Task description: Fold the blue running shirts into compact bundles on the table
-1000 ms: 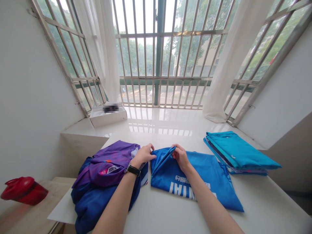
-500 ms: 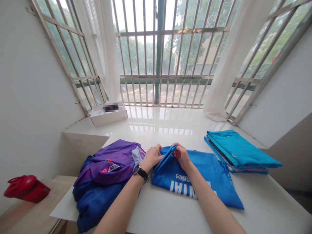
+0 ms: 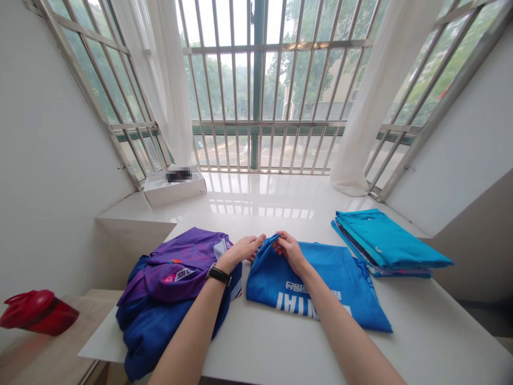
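Head view: right hand (image 3: 289, 252) pinches blue jersey (image 3: 316, 289)

Its fingers hold a raised fold of the jersey, which lies on the white table (image 3: 240, 347). Left hand (image 3: 242, 252) sits open just beside the fold (any contact is hard to tell). Purple jersey (image 3: 176, 267) lies left, teal stack (image 3: 388, 240) right.

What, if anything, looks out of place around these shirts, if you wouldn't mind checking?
The red plastic container on the wooden ledge looks odd: it appears tipped onto its side, unlike the neatly stacked teal shirts.
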The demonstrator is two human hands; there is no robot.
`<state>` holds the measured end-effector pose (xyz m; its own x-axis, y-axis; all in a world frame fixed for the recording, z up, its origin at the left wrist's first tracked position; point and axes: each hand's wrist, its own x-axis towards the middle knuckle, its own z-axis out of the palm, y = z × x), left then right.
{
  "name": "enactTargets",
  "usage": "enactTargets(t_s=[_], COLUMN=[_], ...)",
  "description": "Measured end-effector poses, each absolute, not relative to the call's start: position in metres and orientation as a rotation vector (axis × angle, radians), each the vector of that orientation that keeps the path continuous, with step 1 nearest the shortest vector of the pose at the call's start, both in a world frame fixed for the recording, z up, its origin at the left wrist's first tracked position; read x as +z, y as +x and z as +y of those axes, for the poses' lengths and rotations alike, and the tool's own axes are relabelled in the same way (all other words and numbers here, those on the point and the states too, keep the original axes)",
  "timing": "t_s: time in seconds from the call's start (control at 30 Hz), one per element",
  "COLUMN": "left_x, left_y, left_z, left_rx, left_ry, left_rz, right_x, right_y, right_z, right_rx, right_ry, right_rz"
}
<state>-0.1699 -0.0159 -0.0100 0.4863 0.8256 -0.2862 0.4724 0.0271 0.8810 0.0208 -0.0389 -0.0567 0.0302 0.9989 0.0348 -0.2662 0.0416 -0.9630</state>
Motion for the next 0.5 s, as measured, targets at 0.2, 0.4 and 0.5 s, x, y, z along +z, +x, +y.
enactTargets(t_s=[0.2,0.4,0.5], left_x=[-0.021,-0.024,-0.024], left_y=[-0.177,-0.179,-0.165], left_z=[-0.013,-0.010,-0.021], left_rx=[0.398,0.525,0.585], left_ry=[1.864,2.087,2.259], left_rz=[1.310,1.477,1.432], right_x=[-0.065,-0.073,-0.072], right_y=[0.015,0.015,0.015], right_z=[-0.037,-0.036,-0.036], right_rx=[1.095,0.902,0.763], right_ry=[-1.053,-1.126,-1.173], right_rz=[-1.209,-1.308,-1.355])
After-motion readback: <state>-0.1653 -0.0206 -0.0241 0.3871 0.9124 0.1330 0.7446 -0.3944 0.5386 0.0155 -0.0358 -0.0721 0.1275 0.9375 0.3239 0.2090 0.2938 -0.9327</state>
